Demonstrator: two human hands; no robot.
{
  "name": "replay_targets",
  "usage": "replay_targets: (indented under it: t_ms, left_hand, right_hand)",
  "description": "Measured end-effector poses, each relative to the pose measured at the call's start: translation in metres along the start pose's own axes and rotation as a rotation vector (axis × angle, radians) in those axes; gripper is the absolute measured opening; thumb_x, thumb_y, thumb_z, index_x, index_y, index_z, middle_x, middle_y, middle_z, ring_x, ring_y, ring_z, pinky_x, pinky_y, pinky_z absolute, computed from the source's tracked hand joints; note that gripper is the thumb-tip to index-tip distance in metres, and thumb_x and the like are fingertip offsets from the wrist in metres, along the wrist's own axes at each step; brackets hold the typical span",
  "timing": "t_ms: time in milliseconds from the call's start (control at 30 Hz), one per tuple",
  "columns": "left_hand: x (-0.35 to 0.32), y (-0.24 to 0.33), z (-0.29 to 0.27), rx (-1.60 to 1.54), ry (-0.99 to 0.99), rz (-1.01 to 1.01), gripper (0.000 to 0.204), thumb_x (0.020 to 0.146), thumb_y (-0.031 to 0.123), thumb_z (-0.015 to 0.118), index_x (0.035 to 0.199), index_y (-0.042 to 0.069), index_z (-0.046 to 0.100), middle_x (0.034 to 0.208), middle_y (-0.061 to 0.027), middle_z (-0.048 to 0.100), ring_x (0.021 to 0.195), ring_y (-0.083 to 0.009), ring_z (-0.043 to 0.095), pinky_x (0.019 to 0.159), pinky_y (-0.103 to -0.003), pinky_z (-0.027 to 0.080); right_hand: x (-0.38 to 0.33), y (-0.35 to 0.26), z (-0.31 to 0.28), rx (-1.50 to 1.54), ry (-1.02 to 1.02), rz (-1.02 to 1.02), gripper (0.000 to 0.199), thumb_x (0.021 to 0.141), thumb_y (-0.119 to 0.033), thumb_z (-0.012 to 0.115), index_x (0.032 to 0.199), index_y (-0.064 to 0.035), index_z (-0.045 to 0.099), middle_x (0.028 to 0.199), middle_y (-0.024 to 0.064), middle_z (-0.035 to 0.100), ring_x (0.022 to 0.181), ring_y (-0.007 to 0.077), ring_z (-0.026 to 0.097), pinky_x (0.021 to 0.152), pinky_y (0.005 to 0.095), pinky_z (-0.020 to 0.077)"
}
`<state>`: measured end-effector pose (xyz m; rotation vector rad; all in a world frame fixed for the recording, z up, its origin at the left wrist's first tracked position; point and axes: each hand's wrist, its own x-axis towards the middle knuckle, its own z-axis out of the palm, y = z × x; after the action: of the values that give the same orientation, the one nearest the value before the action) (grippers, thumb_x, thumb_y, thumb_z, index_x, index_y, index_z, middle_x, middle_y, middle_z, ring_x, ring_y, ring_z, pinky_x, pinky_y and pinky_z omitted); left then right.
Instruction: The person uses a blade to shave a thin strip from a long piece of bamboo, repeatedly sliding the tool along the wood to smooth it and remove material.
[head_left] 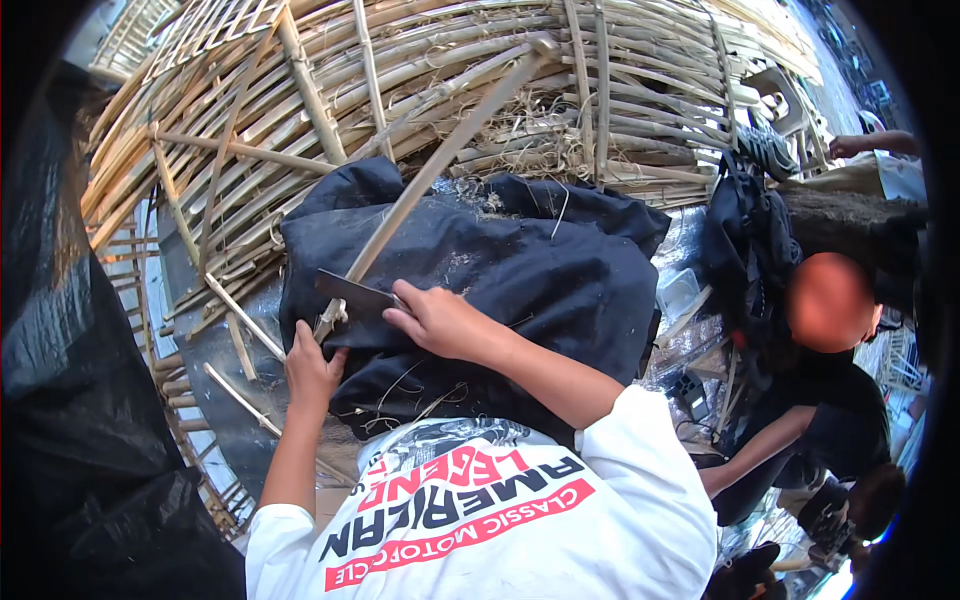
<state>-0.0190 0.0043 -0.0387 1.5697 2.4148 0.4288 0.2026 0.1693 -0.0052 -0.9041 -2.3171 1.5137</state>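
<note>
My left hand (313, 362) is closed round the near end of a long bamboo strip (432, 168). The strip slants up and away to the right, over a dark cloth (520, 270) spread across my lap. In my right hand (437, 320) is a knife, its broad dark blade (352, 290) lying across the strip just beyond my left hand. A curled pale shaving (335, 312) sits at the strip beside the blade. The knife's handle is mostly hidden in my fingers.
A large pile of split bamboo (450, 60) fills the far side, with loose shavings (545, 125) on it. Loose bamboo pieces (240, 398) lie at my left, beside a hanging black sheet (90, 400). To the right sits another person (820, 410), near a black bag (750, 215).
</note>
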Motion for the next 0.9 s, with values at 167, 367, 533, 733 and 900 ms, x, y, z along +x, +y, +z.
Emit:
replay_targets:
  t_ms: [167,367,533,733,900]
  left_hand:
    - [-0.001,0.013,-0.006,-0.013,0.028,-0.045,0.089,0.079,0.067,0.063,0.119,-0.009,0.042,0.098,-0.0335,0.058,0.092,-0.0537,0.057,0.075,-0.056,0.047]
    - [-0.001,0.015,-0.013,0.009,-0.031,-0.029,0.084,0.078,0.048,0.075,0.122,-0.012,0.037,0.102,-0.0332,0.058,0.09,-0.0522,0.059,0.076,-0.055,0.049]
    - [0.001,0.014,-0.019,0.02,-0.116,-0.058,0.086,0.075,0.057,0.074,0.117,-0.009,0.037,0.1,-0.0305,0.058,0.089,-0.0501,0.061,0.075,-0.054,0.05]
    - [-0.001,0.016,-0.017,0.02,-0.135,-0.101,0.098,0.07,0.071,0.07,0.116,-0.009,0.038,0.1,-0.0294,0.059,0.09,-0.0493,0.062,0.075,-0.053,0.052]
    - [0.004,0.02,-0.02,0.023,-0.164,-0.109,0.102,0.066,0.072,0.072,0.117,-0.009,0.038,0.101,-0.0294,0.059,0.089,-0.0488,0.063,0.076,-0.052,0.053]
  right_hand:
    - [-0.001,-0.016,0.006,0.096,0.146,0.044,0.027,0.097,-0.025,0.058,0.101,-0.0006,0.049,0.073,0.028,0.062,0.076,0.0493,0.062,0.064,0.0518,0.0478]
    - [0.008,-0.011,0.004,0.265,0.242,0.13,0.022,0.098,-0.019,0.057,0.097,0.0011,0.048,0.072,0.0267,0.062,0.067,0.0452,0.063,0.06,0.0458,0.0472]
    - [-0.003,-0.012,0.024,0.109,0.033,0.019,0.025,0.098,-0.023,0.056,0.096,0.0007,0.049,0.075,0.0278,0.063,0.073,0.0515,0.059,0.06,0.0508,0.0466]
    - [0.0,-0.025,0.012,0.559,-0.066,0.291,0.023,0.102,-0.025,0.052,0.096,-0.002,0.052,0.059,0.0032,0.051,0.049,0.0068,0.052,0.043,0.0264,0.0399]
    - [-0.001,-0.009,0.023,0.286,0.273,0.175,0.026,0.102,-0.024,0.053,0.101,0.0014,0.048,0.065,0.0181,0.06,0.055,0.0295,0.063,0.052,0.0404,0.0463]
